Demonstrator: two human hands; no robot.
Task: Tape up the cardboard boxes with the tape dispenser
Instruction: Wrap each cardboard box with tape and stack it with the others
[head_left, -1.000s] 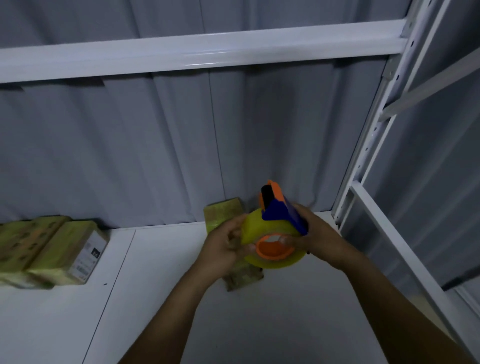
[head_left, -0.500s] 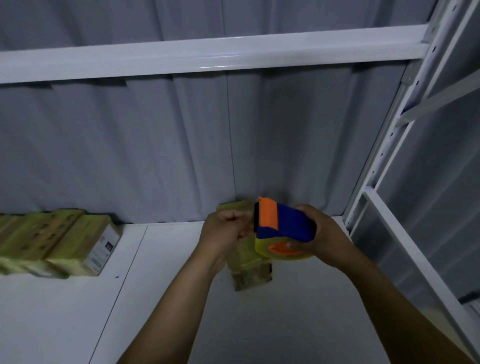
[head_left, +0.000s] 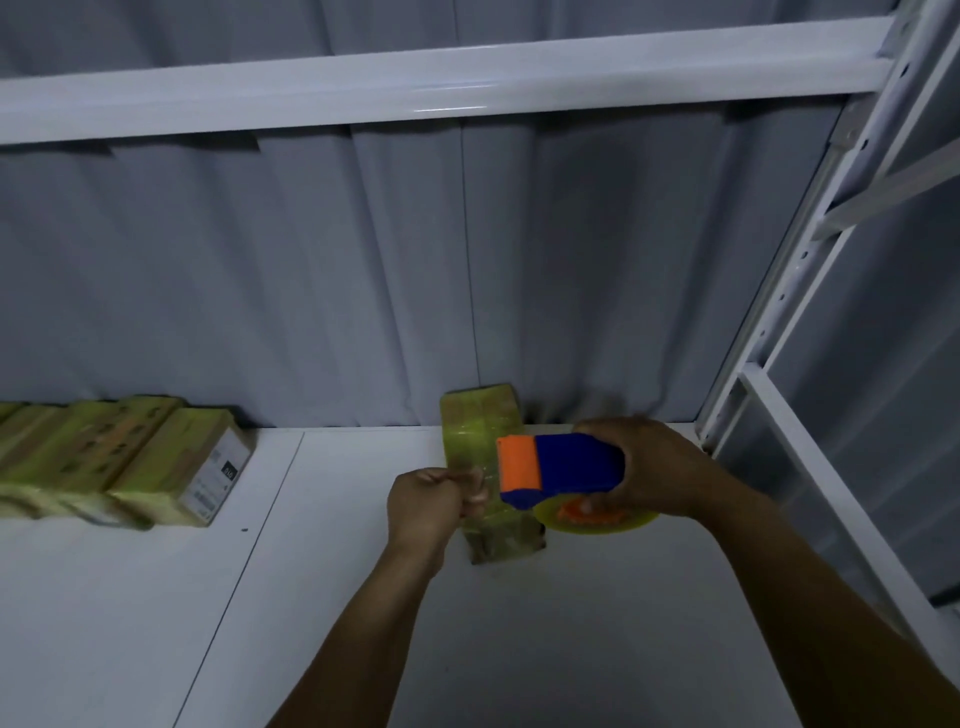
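Your right hand (head_left: 660, 470) gripped the tape dispenser (head_left: 571, 467), orange mouth pointing left | your left hand (head_left: 423, 501) pinched the tape end (head_left: 477, 480) just beside it | the cardboard box (head_left: 480, 426) lay below both hands, long axis running away from you toward the curtain (head_left: 363, 286); left hand looked nearer.

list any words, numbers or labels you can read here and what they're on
Nothing reads clearly.
white label on the end box of the left row of boxes: print and a dark patch, too blurred to read.
Tops of those boxes: brownish marks, unreadable.
tape dispenser: no text visible.
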